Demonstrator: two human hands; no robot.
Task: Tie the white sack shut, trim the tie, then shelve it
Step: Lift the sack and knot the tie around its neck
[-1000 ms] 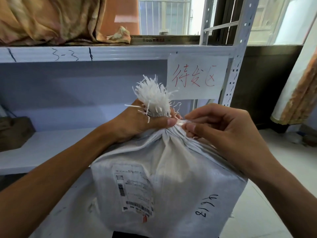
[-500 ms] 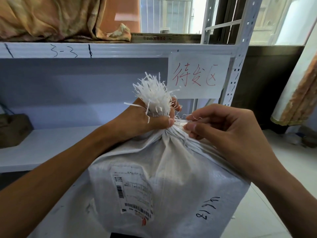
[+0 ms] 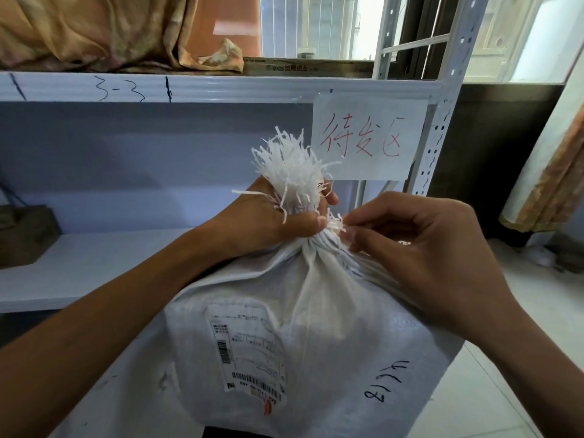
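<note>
The white woven sack (image 3: 319,317) stands upright in front of me, with a shipping label on its front and black handwriting at the lower right. Its frayed top (image 3: 290,172) sticks up in a bunch. My left hand (image 3: 268,216) is clenched around the gathered neck just below the fray. My right hand (image 3: 420,248) pinches a small white tie end (image 3: 336,223) at the neck, right beside my left thumb. The tie's path around the neck is hidden by my fingers.
A white metal shelf (image 3: 88,267) runs behind the sack, its upper beam (image 3: 158,86) marked "3-3". A paper sign (image 3: 366,137) with red writing hangs on the upright post (image 3: 439,134). A dark box (image 3: 25,235) sits at the shelf's left. Tan cloth (image 3: 94,30) lies on the upper shelf.
My right hand's fingertips have shifted slightly at the neck, still pinching the tie end. The left hand keeps its grip and the sack has hardly moved.
</note>
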